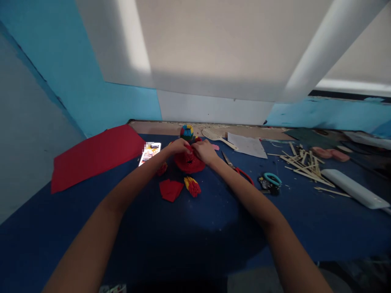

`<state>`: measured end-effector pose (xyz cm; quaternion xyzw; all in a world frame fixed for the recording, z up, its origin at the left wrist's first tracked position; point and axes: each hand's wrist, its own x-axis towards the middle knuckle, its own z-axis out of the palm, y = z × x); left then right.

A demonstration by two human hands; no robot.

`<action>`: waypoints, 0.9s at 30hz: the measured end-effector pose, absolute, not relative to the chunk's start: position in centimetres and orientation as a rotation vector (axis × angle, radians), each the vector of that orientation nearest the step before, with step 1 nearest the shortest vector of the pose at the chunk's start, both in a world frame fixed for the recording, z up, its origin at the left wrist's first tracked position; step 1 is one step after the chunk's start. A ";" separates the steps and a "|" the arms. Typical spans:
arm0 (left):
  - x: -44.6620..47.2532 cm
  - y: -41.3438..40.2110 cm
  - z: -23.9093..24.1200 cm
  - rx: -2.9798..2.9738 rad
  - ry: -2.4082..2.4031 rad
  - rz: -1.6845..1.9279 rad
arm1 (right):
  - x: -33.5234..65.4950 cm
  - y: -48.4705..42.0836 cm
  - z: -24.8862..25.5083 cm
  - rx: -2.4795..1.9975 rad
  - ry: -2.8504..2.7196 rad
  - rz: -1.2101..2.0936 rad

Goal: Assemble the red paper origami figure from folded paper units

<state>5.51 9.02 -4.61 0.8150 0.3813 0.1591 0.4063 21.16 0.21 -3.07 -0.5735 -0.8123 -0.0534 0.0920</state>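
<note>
Both hands meet over a round red model (190, 163) that looks made of folded paper pieces, low on the blue table. My left hand (179, 146) is closed on its upper left side, and my right hand (204, 150) is closed on its upper right side. The fingertips are partly hidden. In front of the model lie a red-and-yellow folded piece (193, 187) and a flat scrap of red paper (171, 190). A small red piece (162, 169) sits beneath my left wrist. Behind the hands stands a small multicoloured ball-like object (186, 132).
Left of the hands are a lit phone (150, 154) and a large red paper sheet (97, 158). To the right lie red-handled scissors (240, 173), a teal-handled tool (271, 181), white paper (247, 145), a pale brush-like paddle (218, 137), several thin sticks (305, 165) and a white bar (354, 188).
</note>
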 end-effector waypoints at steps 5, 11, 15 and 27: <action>5.0 9.0 -4.8 2.019 1.005 0.432 | 22.8 1.2 -3.3 -1.814 -2.135 0.131; 5.8 8.9 -4.0 1.996 0.846 0.355 | 23.5 1.2 -2.7 -1.689 -2.196 0.184; 6.1 8.5 -3.6 1.973 0.836 0.357 | 22.0 0.3 -2.4 -1.752 -2.307 -0.030; 5.7 8.1 -3.6 1.828 1.007 0.455 | 23.8 1.6 -3.2 -1.642 -2.057 0.211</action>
